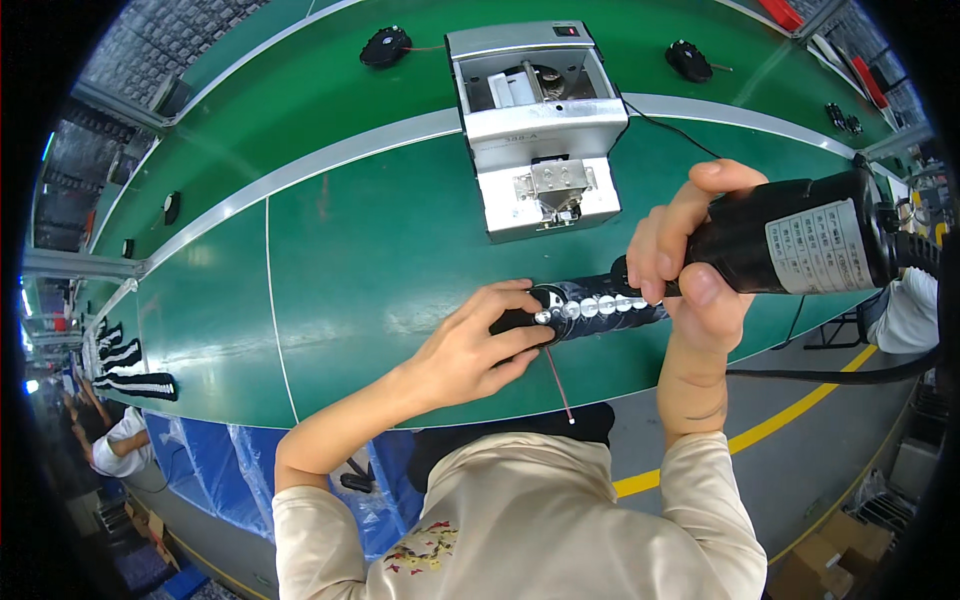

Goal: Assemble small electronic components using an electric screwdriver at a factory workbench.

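My left hand (468, 345) grips the left end of a long black housing (596, 322) on the green bench, thumb and fingers around its two sides. A row of several clear round lenses runs along the housing. From its near side hangs a thin reddish wire (558, 380) with a small white tip. In my right hand (692, 240) is a black electric screwdriver (735, 238) with a pale label, held slanting over the housing's right end. My fingers and the tool cover that end, so where its tip touches cannot be made out.
A silver screw feeder (545, 140) stands beyond the housing. Farther back on the green belt lie round black parts (385, 47) with short wires. Striped black-and-white parts (135, 385) sit at the far left. The screwdriver's thick cable (840, 376) sweeps down right. Other people work at both sides.
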{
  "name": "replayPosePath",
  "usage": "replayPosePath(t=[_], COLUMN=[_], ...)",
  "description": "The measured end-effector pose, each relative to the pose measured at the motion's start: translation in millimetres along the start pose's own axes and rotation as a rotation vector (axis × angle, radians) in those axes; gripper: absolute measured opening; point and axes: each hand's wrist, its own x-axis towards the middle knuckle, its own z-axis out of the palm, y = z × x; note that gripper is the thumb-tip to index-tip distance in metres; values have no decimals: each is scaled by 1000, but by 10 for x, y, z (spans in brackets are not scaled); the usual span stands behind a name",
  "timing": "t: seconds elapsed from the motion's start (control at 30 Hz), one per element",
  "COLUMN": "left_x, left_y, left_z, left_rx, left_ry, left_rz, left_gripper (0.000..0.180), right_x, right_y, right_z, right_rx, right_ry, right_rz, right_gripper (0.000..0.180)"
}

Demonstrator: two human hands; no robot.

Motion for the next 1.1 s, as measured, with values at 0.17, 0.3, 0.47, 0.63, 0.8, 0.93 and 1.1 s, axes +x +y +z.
replayPosePath(t=[0.17,0.3,0.47,0.63,0.8,0.93,1.1], left_x=[52,102,90,67,-21,-57,-98], left_y=[6,23,7,-48,-107,-121,-164], left_z=[33,12,115,134,18,-38,-29], left_rx=[66,87,74,53,62,52,29], left_ry=[-51,-68,-46,-36,-37,-21,22], left_rz=[40,32,6,16,14,9,19], left_gripper=[34,30,24,23,18,12,10], right_x=[21,88,271,508,639,652,652], right_y=[6,1,-25,85,201,293,331], right_z=[-19,-29,80,183,335,358,358], right_rx=[-24,-52,-124,-47,-65,-168,-179], right_ry=[-18,-21,-47,-84,-9,10,-21], right_rz=[-21,-51,-144,-221,-216,-136,-47], right_gripper=[65,68,65,58,52,48,46])
